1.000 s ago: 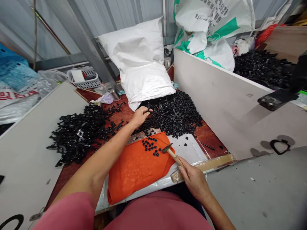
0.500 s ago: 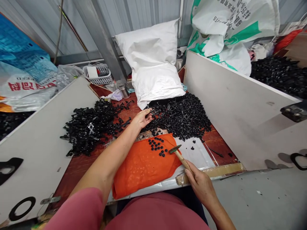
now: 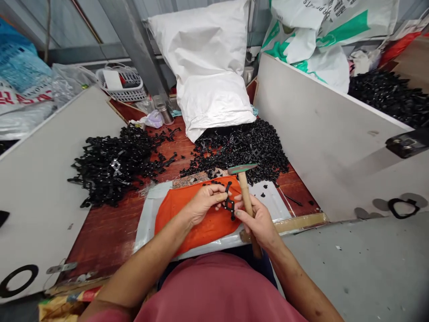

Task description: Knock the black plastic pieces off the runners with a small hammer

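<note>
My left hand point(image 3: 206, 203) pinches a small black jointed linkage point(image 3: 229, 204) above an orange cloth point(image 3: 194, 228). The piece has crossed links and shiny rivets. In my right hand point(image 3: 259, 219) is a hammer point(image 3: 246, 192), its wooden handle held upright against the palm and its green-and-grey head uppermost. The thumb and fingertips of that hand are at the linkage's right side; whether they grip it I cannot tell. Small round black caps on the cloth are mostly hidden behind my hands.
Behind the cloth lies a heap of small black parts point(image 3: 258, 150) under a white sack point(image 3: 214, 98). Black linkages are piled point(image 3: 110, 165) at left. Pale boards stand on the left point(image 3: 50, 179) and right point(image 3: 311, 129). A plastic basket point(image 3: 129, 91) sits at the back left.
My left hand has come back from the heap to above the cloth with a black linkage. My right hand has raised the hammer upright and moved towards the left hand.
</note>
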Tool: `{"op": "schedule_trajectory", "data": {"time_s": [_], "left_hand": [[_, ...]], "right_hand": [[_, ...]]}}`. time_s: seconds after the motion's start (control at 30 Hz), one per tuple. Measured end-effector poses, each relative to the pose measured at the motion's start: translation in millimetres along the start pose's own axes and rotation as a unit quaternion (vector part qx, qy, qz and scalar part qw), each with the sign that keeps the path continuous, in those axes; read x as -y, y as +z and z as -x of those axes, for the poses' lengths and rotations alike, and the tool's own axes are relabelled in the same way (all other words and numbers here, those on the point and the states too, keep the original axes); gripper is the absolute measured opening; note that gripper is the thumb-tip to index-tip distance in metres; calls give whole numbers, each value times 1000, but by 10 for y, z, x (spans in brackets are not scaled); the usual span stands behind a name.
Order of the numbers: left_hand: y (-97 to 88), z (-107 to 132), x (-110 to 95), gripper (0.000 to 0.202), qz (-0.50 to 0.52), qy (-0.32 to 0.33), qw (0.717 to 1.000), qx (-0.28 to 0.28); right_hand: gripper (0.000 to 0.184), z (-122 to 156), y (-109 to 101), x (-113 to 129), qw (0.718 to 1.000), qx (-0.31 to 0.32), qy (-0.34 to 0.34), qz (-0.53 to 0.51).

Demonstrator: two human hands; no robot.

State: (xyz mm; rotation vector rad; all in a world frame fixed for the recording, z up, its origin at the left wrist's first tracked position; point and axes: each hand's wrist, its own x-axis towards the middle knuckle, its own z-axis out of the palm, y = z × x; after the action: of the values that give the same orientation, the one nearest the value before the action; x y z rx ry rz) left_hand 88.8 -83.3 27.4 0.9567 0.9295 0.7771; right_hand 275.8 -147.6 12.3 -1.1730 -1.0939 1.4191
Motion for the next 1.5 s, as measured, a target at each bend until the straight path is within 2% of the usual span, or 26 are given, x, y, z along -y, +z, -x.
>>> {"op": "schedule_trajectory", "data": {"time_s": [0.07,0.17,0.27,0.47,0.6,0.7,0.8,0.87,1.03,1.13,1.37,1.43,1.5], "left_hand": [[28,72,80,42,-13,21,999,-46],[68,191,183,46,-40,29,993,-108],[111,323,261,49,-7,9,995,-103],[146,525,258,43,117,-28,990,-78],[179,587,309,39,166,-68,982,-56],[216,598,400,45,212,-81,971,-72],[256,614,453,62,190,-61,974,-104],[283,623,454,64,140,-28,984,-108],[276,568,419,47,30,46,992,-115],[187,516,397,48,32,23,994,-102],[-8,518,294,48,11,-35,999,-24],[-80,514,269,51,10,-49,998,-33],[-206,483,247,53,-8,-48,997,-65]], "right_hand": [[36,9,103,-56,1000,-11,-3,6],[30,22,209,-129,997,-64,-25,27],[23,34,288,-166,995,-76,-45,53],[16,108,376,-253,993,-39,-78,80],[15,165,358,-317,986,-60,-91,126],[18,190,349,-333,985,-80,-81,130],[21,186,347,-305,986,-109,-60,115],[21,169,354,-276,986,-115,-55,110],[22,159,428,-287,989,-88,-64,102],[26,192,472,-343,991,-61,-56,104],[28,233,467,-358,983,6,-60,172],[33,231,439,-326,981,44,-76,173],[33,236,377,-302,977,60,-95,182]]}}
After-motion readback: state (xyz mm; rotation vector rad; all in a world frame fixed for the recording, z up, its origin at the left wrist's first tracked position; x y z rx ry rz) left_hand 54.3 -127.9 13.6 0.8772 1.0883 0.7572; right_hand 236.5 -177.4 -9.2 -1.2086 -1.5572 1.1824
